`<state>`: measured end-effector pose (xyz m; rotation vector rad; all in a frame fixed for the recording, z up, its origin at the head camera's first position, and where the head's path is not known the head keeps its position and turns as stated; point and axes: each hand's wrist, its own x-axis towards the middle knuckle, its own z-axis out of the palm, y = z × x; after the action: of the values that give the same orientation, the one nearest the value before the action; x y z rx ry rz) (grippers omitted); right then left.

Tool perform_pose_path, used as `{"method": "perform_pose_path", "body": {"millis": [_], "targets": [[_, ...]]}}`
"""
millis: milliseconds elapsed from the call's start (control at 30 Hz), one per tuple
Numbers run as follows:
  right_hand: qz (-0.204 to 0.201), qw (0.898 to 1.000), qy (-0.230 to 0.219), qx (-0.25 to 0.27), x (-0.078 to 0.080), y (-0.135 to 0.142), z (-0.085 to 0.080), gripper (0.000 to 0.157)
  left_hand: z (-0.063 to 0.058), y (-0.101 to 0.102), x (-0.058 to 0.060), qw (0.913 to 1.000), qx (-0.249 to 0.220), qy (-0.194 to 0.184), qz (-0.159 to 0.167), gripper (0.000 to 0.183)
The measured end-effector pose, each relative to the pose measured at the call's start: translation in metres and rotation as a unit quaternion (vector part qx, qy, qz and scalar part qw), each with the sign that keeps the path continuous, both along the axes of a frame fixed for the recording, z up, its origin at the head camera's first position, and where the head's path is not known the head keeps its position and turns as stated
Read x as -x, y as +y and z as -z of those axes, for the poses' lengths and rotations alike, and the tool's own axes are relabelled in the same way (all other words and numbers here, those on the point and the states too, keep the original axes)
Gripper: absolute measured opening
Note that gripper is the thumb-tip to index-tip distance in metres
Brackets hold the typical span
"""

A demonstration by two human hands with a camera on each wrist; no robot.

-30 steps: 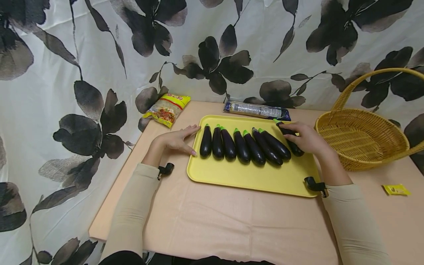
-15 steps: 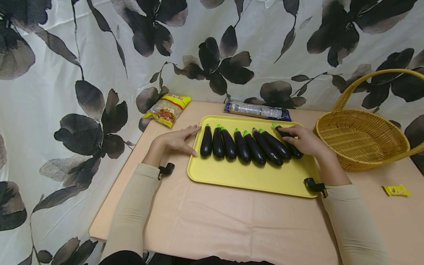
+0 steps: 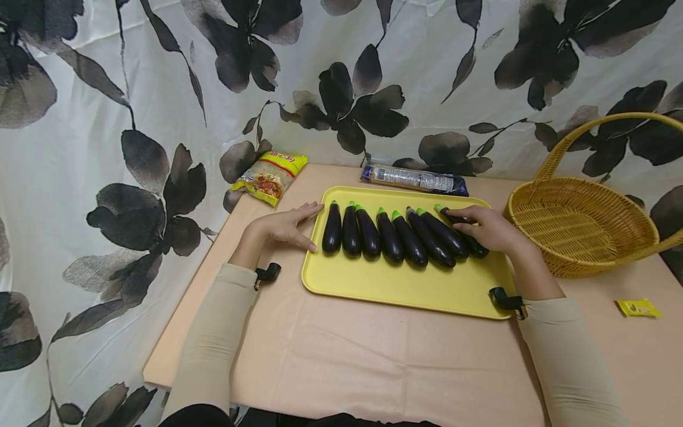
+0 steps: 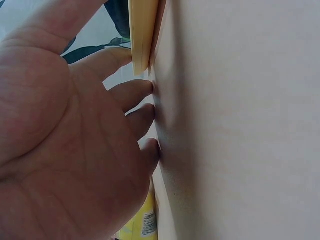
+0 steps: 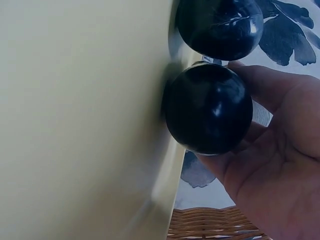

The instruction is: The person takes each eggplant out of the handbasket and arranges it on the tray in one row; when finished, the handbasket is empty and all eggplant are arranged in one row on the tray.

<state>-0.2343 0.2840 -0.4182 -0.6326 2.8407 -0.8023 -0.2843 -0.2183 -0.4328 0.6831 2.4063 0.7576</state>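
Several dark purple eggplants (image 3: 391, 240) with green stem ends lie side by side in a row on a yellow tray (image 3: 400, 290). My right hand (image 3: 493, 228) holds the rightmost eggplant (image 5: 209, 107) at the row's end, thumb and fingers on either side of it. That eggplant lies slanted, its stem end to the upper left, close against its neighbour (image 5: 220, 27). My left hand (image 3: 277, 228) rests at the tray's left edge with its fingers stretched out, thumb and fingertips at the rim. In the left wrist view its palm (image 4: 85, 120) shows nothing held.
A wicker basket (image 3: 587, 225) with a tall handle stands right of the tray. Behind the tray lies a blue long packet (image 3: 416, 179), and at the back left a yellow food bag (image 3: 271, 175). A small yellow sachet (image 3: 638, 307) lies on the table at right.
My right hand has shifted the rightmost eggplant slightly; its stem end has swung left and nearer, toward the row. My left hand and the other eggplants have stayed put.
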Motion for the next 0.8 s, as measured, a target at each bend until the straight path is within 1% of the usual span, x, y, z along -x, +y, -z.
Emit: {"method": "perform_pose_path", "body": {"millis": [233,467,800], "targets": [[0.009,1.0,-0.016,0.0,-0.0012,-0.0008,0.0002,0.044,0.0012,-0.0003,0.0009,1.0,0.003,-0.003,-0.003,0.127],[0.005,1.0,-0.028,0.007,-0.0015,-0.0011,0.0007,0.043,0.0006,-0.0003,-0.0006,1.0,0.002,-0.006,-0.006,0.128],[0.0,1.0,-0.03,0.006,-0.0023,-0.0023,-0.0007,0.043,0.0016,-0.0006,-0.0003,1.0,0.004,-0.002,-0.007,0.127]]}}
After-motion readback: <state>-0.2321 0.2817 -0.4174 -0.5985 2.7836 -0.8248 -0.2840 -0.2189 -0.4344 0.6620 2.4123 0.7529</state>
